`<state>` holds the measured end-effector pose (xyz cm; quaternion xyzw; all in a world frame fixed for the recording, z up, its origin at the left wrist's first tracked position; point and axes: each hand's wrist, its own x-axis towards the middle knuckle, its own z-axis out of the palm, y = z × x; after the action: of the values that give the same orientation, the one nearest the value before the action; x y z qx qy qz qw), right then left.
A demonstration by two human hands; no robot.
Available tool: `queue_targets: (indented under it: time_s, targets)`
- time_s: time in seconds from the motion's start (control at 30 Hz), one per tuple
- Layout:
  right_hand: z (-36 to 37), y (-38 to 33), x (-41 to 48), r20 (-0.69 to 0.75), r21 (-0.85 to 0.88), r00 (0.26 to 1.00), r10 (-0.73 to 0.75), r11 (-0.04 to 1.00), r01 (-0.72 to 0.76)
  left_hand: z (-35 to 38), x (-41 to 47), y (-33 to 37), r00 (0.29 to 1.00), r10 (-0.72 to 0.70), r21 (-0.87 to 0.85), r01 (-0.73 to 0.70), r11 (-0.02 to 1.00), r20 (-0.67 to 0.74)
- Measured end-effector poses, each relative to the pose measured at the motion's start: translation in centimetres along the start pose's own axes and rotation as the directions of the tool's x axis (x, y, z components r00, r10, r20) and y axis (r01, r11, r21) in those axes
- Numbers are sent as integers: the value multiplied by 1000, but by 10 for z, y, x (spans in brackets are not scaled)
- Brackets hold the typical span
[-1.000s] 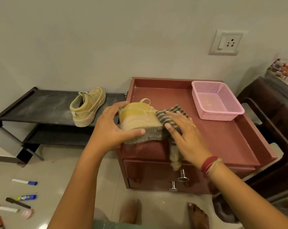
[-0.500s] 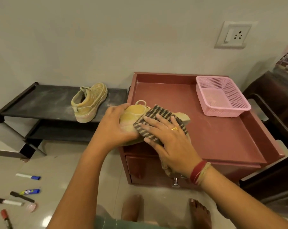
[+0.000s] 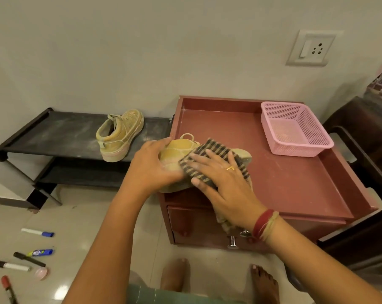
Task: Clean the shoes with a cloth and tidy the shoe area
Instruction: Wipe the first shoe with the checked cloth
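Red cabinet (image 3: 284, 176) at centre bears one shoe (image 3: 174, 152), its heel gripped by curled fingers of the left hand (image 3: 152, 170). Straight, spread fingers of the right hand (image 3: 225, 183) press a striped cloth (image 3: 216, 150) on it; the lower-left tube (image 3: 40, 252) has an unreadable label.

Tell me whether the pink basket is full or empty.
Empty. The pink basket on the red cabinet shows only its bare mesh floor and walls; nothing lies inside.

Two tan-yellow shoes (image 3: 177, 152) (image 3: 119, 133); a cloth (image 3: 209, 159) checked dark brown and beige; a reddish-brown cabinet (image 3: 284, 176); a pink basket (image 3: 295, 128); a black rack (image 3: 60, 134); red bangles (image 3: 262, 224).
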<state>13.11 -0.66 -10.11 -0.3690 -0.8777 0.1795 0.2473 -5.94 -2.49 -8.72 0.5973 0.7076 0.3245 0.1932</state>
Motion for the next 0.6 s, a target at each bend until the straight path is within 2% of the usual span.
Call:
queue_targets:
  time_s: [0.07, 0.17, 0.3, 0.37, 0.43, 0.53, 0.6]
  targets:
    - [2, -6, 0, 32, 86, 999, -21, 996, 18, 0, -1, 2, 1000, 1, 4, -1, 1000, 3]
    - [3, -10, 14, 20, 81, 996, 86, 993, -87, 3, -2, 6, 1000, 6, 42, -7, 999, 21]
    - [8, -17, 19, 86, 130, 996, -7, 991, -4, 2, 1, 5, 997, 26, 134, -35, 990, 71]
    - [3, -4, 14, 43, 39, 999, -9, 999, 7, 0, 0, 6, 997, 8, 125, -17, 992, 72]
    - [-4, 19, 11, -46, -68, 996, 81, 994, -84, 0, -1, 8, 997, -3, 134, -7, 991, 76]
    - [-16, 46, 7, -132, 53, 939, 318, 948, -314, -1, -1, 12, 998, 14, 161, -24, 987, 60]
    - [-17, 44, 4, -143, 84, 940, 310, 950, -301, -2, 1, 15, 998, 39, 174, -45, 984, 40]
